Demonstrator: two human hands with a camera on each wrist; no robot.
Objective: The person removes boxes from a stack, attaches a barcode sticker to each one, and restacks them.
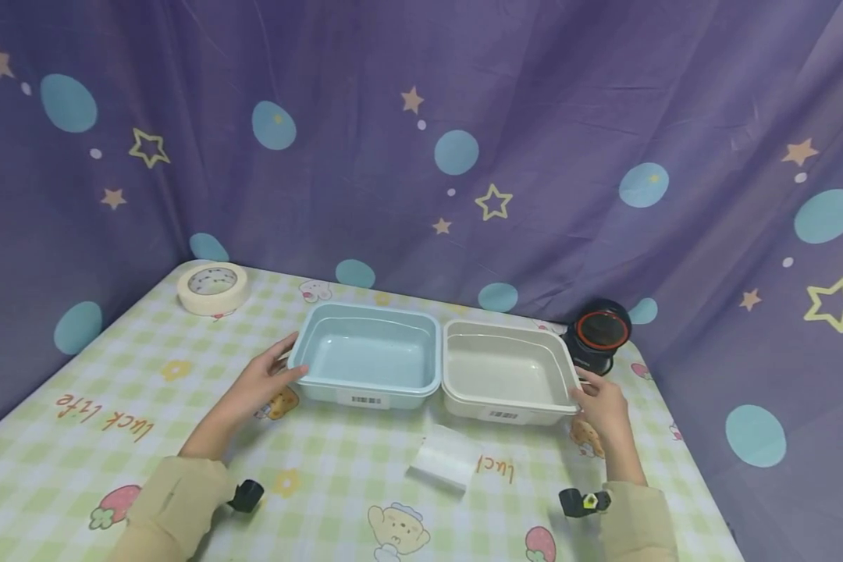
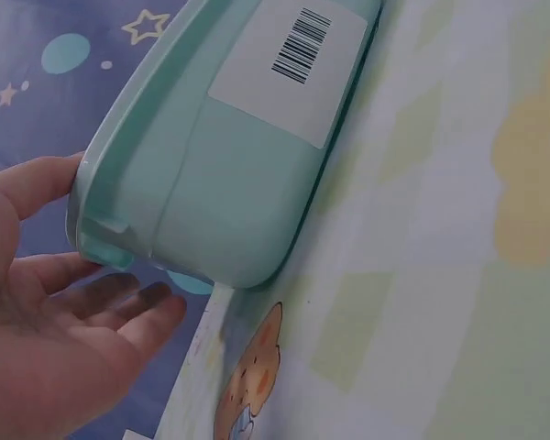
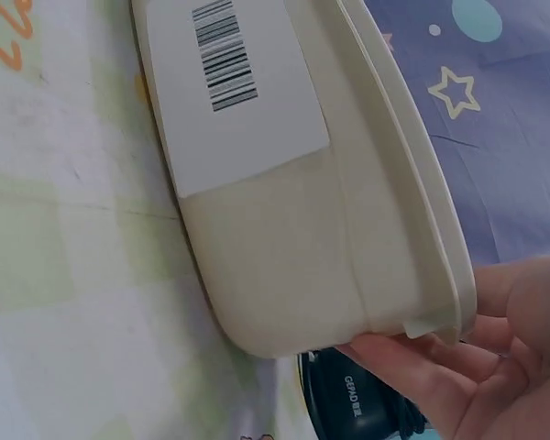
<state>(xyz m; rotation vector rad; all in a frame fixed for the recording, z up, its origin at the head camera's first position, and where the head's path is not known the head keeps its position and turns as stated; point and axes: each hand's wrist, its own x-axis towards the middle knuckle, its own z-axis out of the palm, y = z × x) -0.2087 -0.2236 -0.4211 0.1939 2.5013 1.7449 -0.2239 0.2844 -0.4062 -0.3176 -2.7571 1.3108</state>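
Side by side on the table stand a light blue plastic tub point(image 1: 368, 355) and a cream plastic tub point(image 1: 502, 363), each with a barcode label on its front wall. My left hand point(image 1: 263, 382) grips the blue tub's left end, thumb on the rim and index finger beneath the lip in the left wrist view. At the cream tub's right end, my right hand point(image 1: 604, 402) pinches the rim near the front corner, as the cream tub point(image 3: 266, 257) shows in the right wrist view. Nothing lies inside either tub.
A crumpled white paper piece point(image 1: 446, 459) lies in front of the tubs. At the back left sits a roll of masking tape point(image 1: 214, 300). A dark device with an orange-red ring point(image 1: 599, 332) stands behind the right hand. A purple curtain point(image 1: 365, 187) hangs behind the table.
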